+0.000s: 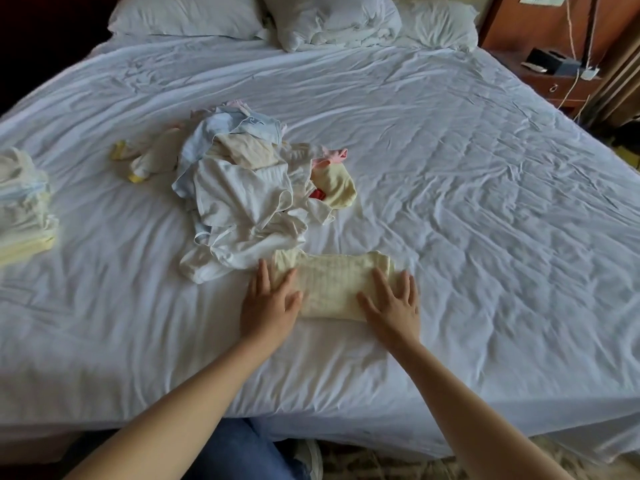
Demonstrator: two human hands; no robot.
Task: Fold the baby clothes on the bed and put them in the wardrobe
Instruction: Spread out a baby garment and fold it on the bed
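Garment (332, 289), pale yellow, lies flat on bed (485, 202); left hand (270, 299) and right hand (393, 299), fingers straight, press its ends, likely smoothing before the next fold.

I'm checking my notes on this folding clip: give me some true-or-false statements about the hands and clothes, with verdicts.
1. The left hand and right hand both lie flat on the pale yellow ribbed garment. True.
2. The folded stack of pastel clothes sits at the right edge of the white bed. False: at the left edge.
3. A loose heap of white, blue and cream baby clothes lies beyond that garment. True.
4. The right hand grips a sock. False: its fingers are straight.
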